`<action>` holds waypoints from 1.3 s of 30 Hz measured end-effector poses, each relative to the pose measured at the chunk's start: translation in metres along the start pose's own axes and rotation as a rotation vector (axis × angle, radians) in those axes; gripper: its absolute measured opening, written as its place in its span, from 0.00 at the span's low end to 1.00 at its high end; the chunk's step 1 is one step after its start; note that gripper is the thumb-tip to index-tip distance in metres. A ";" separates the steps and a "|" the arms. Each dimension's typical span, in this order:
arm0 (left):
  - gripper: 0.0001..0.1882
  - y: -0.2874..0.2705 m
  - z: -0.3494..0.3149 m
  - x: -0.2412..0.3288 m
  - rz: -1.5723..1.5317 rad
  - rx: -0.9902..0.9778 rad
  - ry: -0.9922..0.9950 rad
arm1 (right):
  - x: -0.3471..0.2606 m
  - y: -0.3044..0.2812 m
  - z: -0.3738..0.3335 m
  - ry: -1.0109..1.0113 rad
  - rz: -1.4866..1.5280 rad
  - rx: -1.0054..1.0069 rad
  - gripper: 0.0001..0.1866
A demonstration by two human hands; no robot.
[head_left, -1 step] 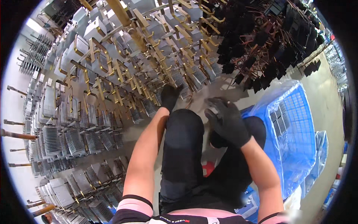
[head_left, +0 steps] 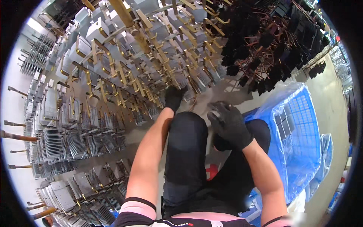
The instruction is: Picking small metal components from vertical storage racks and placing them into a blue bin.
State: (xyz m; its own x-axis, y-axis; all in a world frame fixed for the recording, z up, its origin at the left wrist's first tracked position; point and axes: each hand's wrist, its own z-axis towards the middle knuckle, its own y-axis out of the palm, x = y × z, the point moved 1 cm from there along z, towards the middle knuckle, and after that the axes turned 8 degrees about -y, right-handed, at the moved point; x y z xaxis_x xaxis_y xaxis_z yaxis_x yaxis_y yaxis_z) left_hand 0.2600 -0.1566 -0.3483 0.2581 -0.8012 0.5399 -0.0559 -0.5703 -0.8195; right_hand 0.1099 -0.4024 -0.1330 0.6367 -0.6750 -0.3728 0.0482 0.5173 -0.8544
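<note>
My left hand [head_left: 174, 97], in a dark glove, reaches in among the lower hooks of a hanging rack [head_left: 145, 47]. It is beside a grey finned heat sink [head_left: 182, 80], and its fingers blend into the dark parts there, so their grip is hidden. Over the gap beyond my knees, my right hand [head_left: 230, 126], gloved too, is held with curled fingers. A small pale patch shows between its thumb and fingers; what it is I cannot make out. The brass-coloured hooks of the rack carry several grey metal parts.
To the right stands a blue plastic crate [head_left: 302, 113] lined with clear film, with dark finned pieces [head_left: 284, 121] inside. Black parts [head_left: 264, 45] hang in a dense cluster at the far right. More finned heat sinks [head_left: 53, 143] hang in rows on the left.
My right hand has shifted very slightly to the left. The left hand stays at almost the same spot by the rack.
</note>
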 end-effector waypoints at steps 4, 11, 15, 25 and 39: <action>0.33 0.014 0.001 0.010 0.003 -0.016 0.022 | 0.015 0.023 -0.006 -0.009 0.142 -0.002 0.19; 0.44 -0.004 -0.019 0.017 -0.126 0.173 -0.325 | -0.008 0.014 0.006 0.045 0.240 0.049 0.16; 0.45 0.004 -0.020 0.014 -0.140 0.278 -0.372 | -0.004 0.019 0.004 0.023 0.241 0.048 0.16; 0.34 0.016 -0.006 -0.014 -0.127 0.166 -0.130 | -0.009 0.014 0.012 -0.026 0.254 0.159 0.18; 0.25 -0.117 -0.125 0.062 -0.270 -0.405 0.131 | 0.011 0.001 -0.011 0.105 0.272 0.337 0.21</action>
State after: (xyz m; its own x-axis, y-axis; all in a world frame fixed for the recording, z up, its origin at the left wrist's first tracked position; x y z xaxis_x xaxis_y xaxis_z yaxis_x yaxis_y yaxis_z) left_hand 0.1619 -0.1624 -0.1952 0.1930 -0.6164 0.7634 -0.3803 -0.7642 -0.5209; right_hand 0.1084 -0.4153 -0.1421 0.5798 -0.5314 -0.6177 0.1491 0.8145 -0.5608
